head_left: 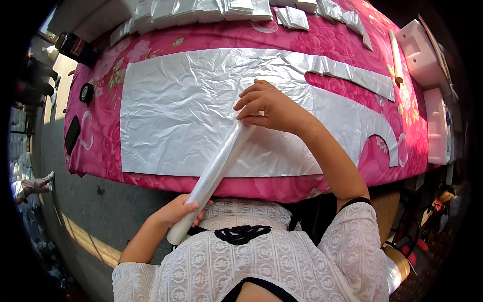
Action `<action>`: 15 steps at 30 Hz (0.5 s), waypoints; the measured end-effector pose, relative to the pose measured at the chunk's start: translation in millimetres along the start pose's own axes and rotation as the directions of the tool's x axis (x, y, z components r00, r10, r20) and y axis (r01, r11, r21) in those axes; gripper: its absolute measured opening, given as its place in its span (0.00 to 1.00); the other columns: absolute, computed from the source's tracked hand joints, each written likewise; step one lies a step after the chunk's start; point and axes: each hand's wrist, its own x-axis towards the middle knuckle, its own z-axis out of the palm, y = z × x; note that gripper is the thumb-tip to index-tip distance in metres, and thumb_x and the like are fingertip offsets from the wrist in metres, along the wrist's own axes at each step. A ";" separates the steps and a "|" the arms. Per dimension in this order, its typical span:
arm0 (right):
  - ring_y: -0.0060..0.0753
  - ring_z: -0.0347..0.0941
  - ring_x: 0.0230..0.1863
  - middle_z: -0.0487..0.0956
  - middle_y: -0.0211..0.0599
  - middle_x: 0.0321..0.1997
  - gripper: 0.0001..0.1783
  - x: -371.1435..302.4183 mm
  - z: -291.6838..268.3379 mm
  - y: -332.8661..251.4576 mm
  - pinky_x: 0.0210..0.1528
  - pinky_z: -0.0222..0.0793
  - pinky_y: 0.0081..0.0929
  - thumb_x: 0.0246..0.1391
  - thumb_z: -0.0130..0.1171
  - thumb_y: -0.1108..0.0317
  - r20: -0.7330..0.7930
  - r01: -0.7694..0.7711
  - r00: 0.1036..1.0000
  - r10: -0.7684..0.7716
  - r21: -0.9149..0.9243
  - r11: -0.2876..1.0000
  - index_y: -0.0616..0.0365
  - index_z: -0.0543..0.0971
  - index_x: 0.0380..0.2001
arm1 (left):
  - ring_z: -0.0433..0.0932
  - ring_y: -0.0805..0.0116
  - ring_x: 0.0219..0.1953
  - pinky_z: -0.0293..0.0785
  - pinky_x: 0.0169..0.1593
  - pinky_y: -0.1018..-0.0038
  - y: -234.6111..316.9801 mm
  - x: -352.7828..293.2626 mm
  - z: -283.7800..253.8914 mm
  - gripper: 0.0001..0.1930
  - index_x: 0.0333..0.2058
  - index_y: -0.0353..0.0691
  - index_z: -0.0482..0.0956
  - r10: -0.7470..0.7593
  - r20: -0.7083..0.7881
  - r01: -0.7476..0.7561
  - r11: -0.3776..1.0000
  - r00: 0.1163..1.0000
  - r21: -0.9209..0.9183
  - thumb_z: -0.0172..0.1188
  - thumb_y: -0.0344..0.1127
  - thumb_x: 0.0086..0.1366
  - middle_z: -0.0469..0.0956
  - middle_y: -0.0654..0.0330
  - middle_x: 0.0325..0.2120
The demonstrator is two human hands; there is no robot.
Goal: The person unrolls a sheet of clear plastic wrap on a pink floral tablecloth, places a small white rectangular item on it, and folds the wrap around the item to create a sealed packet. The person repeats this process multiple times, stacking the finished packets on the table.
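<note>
Held at a slant in front of my body is a long roll of clear, shiny plastic film [209,173]. My left hand [183,212] is wrapped round its lower end, near my waist. Fingers apart and slightly bent, my right hand [261,105] rests at the roll's upper end, its thumb close to the tip. Beneath it a large, creased white plastic sheet [171,110] lies spread flat on the table. Rounded cut-outs at the sheet's right end leave strap-like strips [352,74]. Whether film runs from the roll under my right fingers cannot be made out.
A pink flowered cloth [108,146] covers the table. Folded white plastic packets [201,11] line its far edge. Leftward are a dark jar [75,48], a black tape roll [86,93] and a phone [72,135]. A tan tube [395,55] and foam boxes [436,126] stand right.
</note>
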 end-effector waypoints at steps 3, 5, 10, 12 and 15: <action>0.31 0.71 0.42 0.79 0.28 0.30 0.05 11.3 -0.9 -1.9 0.63 0.52 0.36 0.40 0.61 0.73 -0.021 0.083 0.996 -0.088 -0.181 0.980 0.52 0.81 0.25 | 0.72 0.77 0.21 0.69 0.27 0.81 -5.5 -0.7 -2.3 0.35 0.49 0.32 0.68 -0.002 0.040 0.002 1.000 0.999 0.000 0.61 0.57 0.53 0.72 0.64 0.22; 0.29 0.72 0.38 0.77 0.27 0.27 0.05 19.4 0.7 -3.1 0.64 0.52 0.38 0.38 0.61 0.75 0.002 0.121 0.992 -0.125 -0.261 0.958 0.51 0.78 0.22 | 0.72 0.77 0.21 0.69 0.27 0.81 -8.7 -1.3 -1.6 0.35 0.49 0.33 0.68 0.001 0.035 -0.001 1.000 0.999 -0.011 0.61 0.57 0.53 0.72 0.64 0.22; 0.27 0.72 0.33 0.75 0.26 0.23 0.08 27.2 -6.7 6.0 0.64 0.52 0.39 0.34 0.58 0.78 -0.056 0.172 0.975 -0.214 -0.411 0.895 0.51 0.76 0.20 | 0.72 0.77 0.21 0.70 0.27 0.81 -8.7 -0.5 -1.2 0.34 0.49 0.33 0.67 0.011 0.046 -0.010 1.000 0.999 -0.020 0.61 0.56 0.53 0.72 0.65 0.22; 0.28 0.72 0.33 0.76 0.26 0.22 0.06 27.0 -10.3 7.5 0.65 0.51 0.39 0.36 0.57 0.77 -0.078 0.149 0.978 -0.195 -0.394 0.907 0.52 0.77 0.20 | 0.72 0.77 0.21 0.70 0.27 0.81 -9.3 -0.4 -1.7 0.34 0.49 0.33 0.67 0.007 0.047 -0.006 1.000 0.999 -0.025 0.61 0.56 0.53 0.72 0.64 0.22; 0.29 0.72 0.34 0.77 0.26 0.24 0.07 25.5 -12.3 10.3 0.64 0.52 0.39 0.37 0.59 0.76 -0.073 0.109 0.987 -0.141 -0.337 0.935 0.51 0.78 0.24 | 0.72 0.77 0.21 0.69 0.27 0.81 -10.4 -0.3 -2.3 0.34 0.49 0.33 0.67 0.001 0.053 0.001 0.999 0.999 -0.037 0.61 0.56 0.54 0.72 0.64 0.22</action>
